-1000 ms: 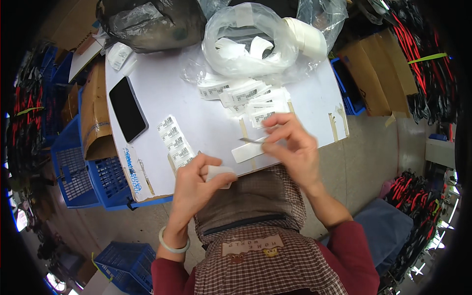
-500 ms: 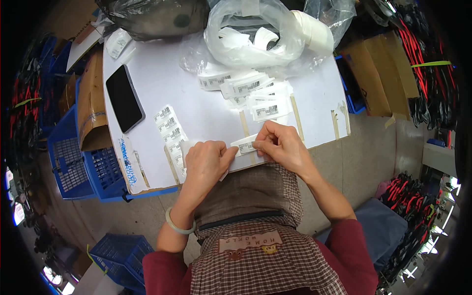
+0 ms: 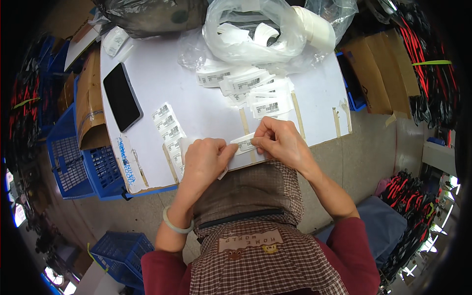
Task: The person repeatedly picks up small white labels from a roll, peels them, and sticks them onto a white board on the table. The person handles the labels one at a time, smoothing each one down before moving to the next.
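Observation:
A small white barcode tag lies near the table's front edge between my two hands. My right hand pinches the tag's right end between thumb and fingers. My left hand is closed, its thumb tip at the tag's left end; its curled fingers hide what else they grip. White paper shows on both sides of that hand. Just left of it runs a strip of barcode stickers. Beyond my right hand lies a fanned heap of printed white tags.
A black phone rests on the white tabletop at left. Far back are a clear plastic bag holding white tags, a white roll and a dark bag. Blue crates and a cardboard box flank the table.
Both hands stay almost in place around the tag. My right-hand fingers have shifted slightly at its right end, and a little more of the tag shows.

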